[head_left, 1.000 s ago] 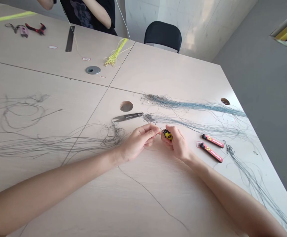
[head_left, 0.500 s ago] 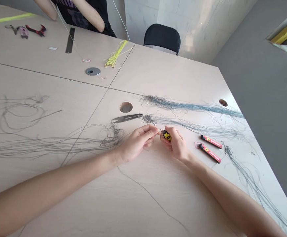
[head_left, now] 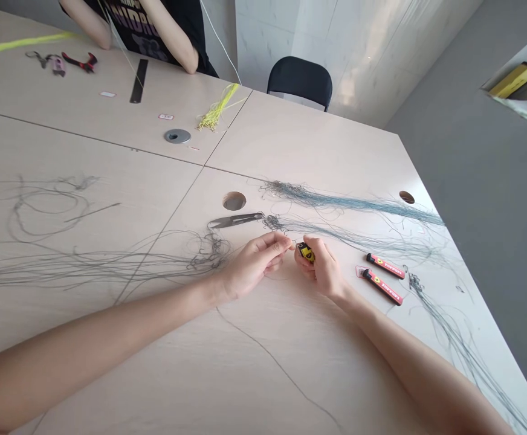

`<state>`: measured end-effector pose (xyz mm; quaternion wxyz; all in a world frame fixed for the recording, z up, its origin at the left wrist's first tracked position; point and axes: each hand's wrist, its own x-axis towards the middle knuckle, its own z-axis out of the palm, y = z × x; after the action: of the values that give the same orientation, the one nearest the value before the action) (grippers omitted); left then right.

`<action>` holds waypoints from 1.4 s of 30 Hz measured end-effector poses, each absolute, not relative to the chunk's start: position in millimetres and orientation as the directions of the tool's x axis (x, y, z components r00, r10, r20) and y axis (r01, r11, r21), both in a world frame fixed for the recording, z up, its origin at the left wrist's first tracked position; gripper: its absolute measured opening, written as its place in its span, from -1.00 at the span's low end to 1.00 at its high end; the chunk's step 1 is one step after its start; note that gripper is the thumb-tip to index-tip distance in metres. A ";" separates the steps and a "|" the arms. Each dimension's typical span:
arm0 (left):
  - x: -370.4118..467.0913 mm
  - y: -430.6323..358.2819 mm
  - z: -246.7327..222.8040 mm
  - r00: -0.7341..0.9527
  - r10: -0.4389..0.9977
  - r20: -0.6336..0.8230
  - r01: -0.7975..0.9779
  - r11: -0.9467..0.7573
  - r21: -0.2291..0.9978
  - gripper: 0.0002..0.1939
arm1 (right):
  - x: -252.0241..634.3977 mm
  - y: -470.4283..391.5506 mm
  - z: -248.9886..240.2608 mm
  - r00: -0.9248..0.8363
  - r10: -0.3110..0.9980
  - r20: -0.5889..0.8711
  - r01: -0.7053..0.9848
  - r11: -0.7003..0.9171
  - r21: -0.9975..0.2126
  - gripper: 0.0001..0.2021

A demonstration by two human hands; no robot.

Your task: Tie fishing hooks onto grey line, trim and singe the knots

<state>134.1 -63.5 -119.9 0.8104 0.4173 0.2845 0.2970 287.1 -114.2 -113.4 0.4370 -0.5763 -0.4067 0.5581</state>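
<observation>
Left hand: the left hand has thumb and finger pinched on a tiny dark hook, partly hidden by the fingertips.
Right hand: the right hand is wrapped around a black-and-yellow device, its end facing the hook.
Hook: between the two hands, above the near part of the tabletop.
Loose line: a single grey strand runs from below the left forearm toward the near right.
Far of the hands: metal snips lie beside a grey hook bundle; a blue line bundle lies farther off.
Right side: two red lighters lie near each other.
Far left: a seated person in black.
</observation>
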 end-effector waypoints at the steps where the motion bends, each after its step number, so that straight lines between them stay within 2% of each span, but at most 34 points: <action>1: 133.8 -63.4 -120.3 0.663 0.718 -0.214 -0.244 0.477 0.844 -0.61 | 287.2 -114.1 -114.1 0.045 0.957 -0.288 -0.023 -0.287 -0.958 -0.51; 16: 133.8 -63.2 -118.6 0.658 0.716 -0.231 -0.232 0.485 0.843 -0.62 | 289.4 -114.1 -119.6 0.067 0.953 -0.295 -0.071 -0.290 -0.954 -0.42; 20: 134.0 -63.3 -116.9 0.636 0.735 -0.237 -0.249 0.486 0.838 -0.65 | 290.9 -117.8 -124.0 0.109 0.967 -0.230 -0.141 -0.214 -0.967 -0.35; 22: 134.7 -64.5 -116.9 0.629 0.744 -0.226 -0.259 0.474 0.842 -0.68 | 290.6 -119.1 -123.8 0.100 0.980 -0.170 -0.136 -0.156 -0.978 -0.39; 24: 135.4 -66.4 -117.4 0.625 0.753 -0.206 -0.269 0.456 0.848 -0.71 | 290.2 -119.4 -119.7 0.059 0.988 -0.144 -0.109 -0.137 -0.985 -0.51; 27: 133.9 -66.5 -115.1 0.585 0.782 -0.214 -0.276 0.440 0.855 -0.75 | 294.0 -119.2 -102.7 -0.036 0.973 -0.227 -0.108 -0.230 -0.967 -0.70; 30: 125.1 -57.3 -100.5 0.475 0.842 -0.257 -0.276 0.419 0.865 -0.81 | 309.0 -123.0 -71.2 -0.171 0.925 -0.339 -0.096 -0.358 -0.929 -0.73; 32: 114.7 -45.5 -82.4 0.385 0.892 -0.236 -0.303 0.364 0.881 -0.85 | 325.2 -129.7 -45.2 -0.179 0.932 -0.314 -0.069 -0.330 -0.941 -0.67; 35: 97.0 -24.9 -52.6 0.254 0.957 -0.140 -0.338 0.223 0.914 -0.90 | 355.3 -144.3 -8.0 -0.024 0.966 -0.257 -0.067 -0.258 -0.964 -0.58; 37: 87.7 -13.2 -39.9 0.182 0.981 -0.063 -0.301 0.117 0.946 -0.89 | 379.3 -154.9 10.4 0.173 0.949 -0.262 -0.059 -0.256 -0.965 -0.55; 40: 81.4 -3.3 -39.2 0.127 0.992 0.005 -0.111 0.010 0.994 -0.88 | 425.3 -170.1 21.3 0.523 0.800 -0.293 0.011 -0.350 -0.937 -0.46; 42: 82.9 -1.7 -48.2 0.163 0.986 0.030 0.108 -0.048 0.993 -0.87 | 461.1 -179.7 16.6 0.586 0.750 -0.308 0.077 -0.430 -0.899 -0.46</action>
<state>82.9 -1.7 -48.2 0.5002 0.5754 0.4752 0.4392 461.1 -179.7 16.6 0.4598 -0.7625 -0.2710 0.3657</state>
